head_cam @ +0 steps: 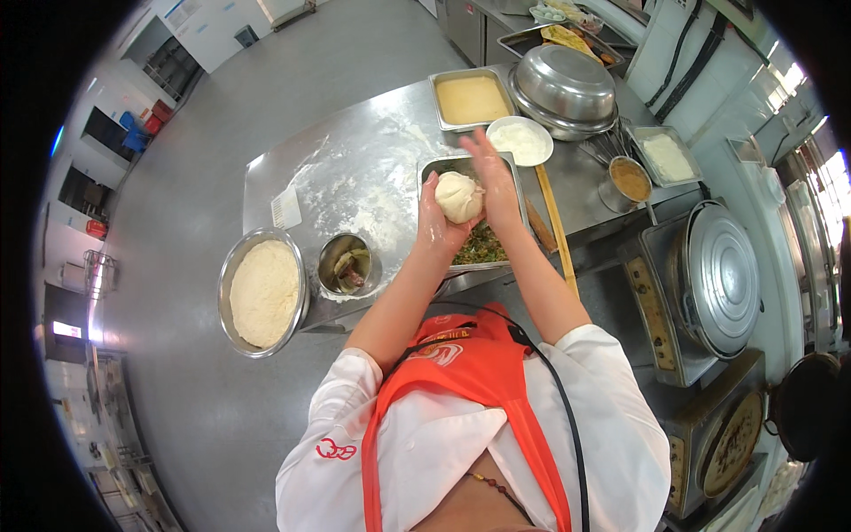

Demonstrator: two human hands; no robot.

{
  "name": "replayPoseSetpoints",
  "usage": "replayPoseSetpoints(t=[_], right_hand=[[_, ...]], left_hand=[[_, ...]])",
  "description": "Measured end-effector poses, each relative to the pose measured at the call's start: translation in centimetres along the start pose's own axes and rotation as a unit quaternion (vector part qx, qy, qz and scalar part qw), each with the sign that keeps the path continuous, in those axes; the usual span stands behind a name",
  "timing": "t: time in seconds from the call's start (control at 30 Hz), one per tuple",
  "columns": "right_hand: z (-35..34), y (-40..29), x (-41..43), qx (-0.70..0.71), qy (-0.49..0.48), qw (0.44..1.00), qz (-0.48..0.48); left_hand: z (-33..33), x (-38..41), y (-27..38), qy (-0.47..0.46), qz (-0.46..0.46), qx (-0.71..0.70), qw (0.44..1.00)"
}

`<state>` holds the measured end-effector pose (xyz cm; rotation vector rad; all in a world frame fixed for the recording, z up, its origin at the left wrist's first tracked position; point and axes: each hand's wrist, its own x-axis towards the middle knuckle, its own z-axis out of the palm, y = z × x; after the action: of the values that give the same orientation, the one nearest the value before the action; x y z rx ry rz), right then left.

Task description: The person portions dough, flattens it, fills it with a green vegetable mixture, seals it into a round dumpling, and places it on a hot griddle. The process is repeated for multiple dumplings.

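A round, pleated ball of dough (pixel 459 197) rests in my left hand (pixel 439 223), whose fingers curl round its left side and underside. My right hand (pixel 495 179) is raised at the dough's right side, palm inward, its fingertips blurred and spread upward; whether it touches the dough is hard to tell. Beneath both hands is a rectangular steel pan (pixel 480 267) with chopped green filling (pixel 480 245), partly hidden by the hands and forearms. A white plate of flour (pixel 520 141) stands just beyond the pan, and flour (pixel 379 213) is scattered over the steel table to the left.
A steel bowl of dough (pixel 264 292), a metal pot (pixel 346 264) and a white scraper (pixel 286 208) are at left. Beyond lie a tray of yellow batter (pixel 472 100) and a covered steel basin (pixel 565 86). A wooden stick (pixel 556 223) and lidded pan (pixel 725 279) are at right.
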<state>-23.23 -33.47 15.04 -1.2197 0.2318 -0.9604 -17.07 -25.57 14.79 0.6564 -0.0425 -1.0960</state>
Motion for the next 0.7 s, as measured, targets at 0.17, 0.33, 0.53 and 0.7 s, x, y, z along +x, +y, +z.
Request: replayPoseSetpoints(t=[0.17,0.33,0.53,0.7], right_hand=[[2.0,0.1,-1.2,0.117,0.086,0.987,0.073],[2.3,-0.5,-0.5,0.144,0.082,0.984,0.073],[1.7,-2.2,0.2,-0.227,-0.03,0.973,-0.033],[4.1,-2.7,-0.6,-0.649,-0.135,0.72,-0.207]], left_hand=[[0.8,-0.6,-1.9,-0.053,0.286,0.165,0.942],[1.8,-2.1,-0.2,-0.019,0.176,0.106,0.979],[-1.2,-0.4,2.4,-0.074,-0.058,-0.105,0.99],[0.3,-1.7,1.5,-0.228,0.008,-0.149,0.962]])
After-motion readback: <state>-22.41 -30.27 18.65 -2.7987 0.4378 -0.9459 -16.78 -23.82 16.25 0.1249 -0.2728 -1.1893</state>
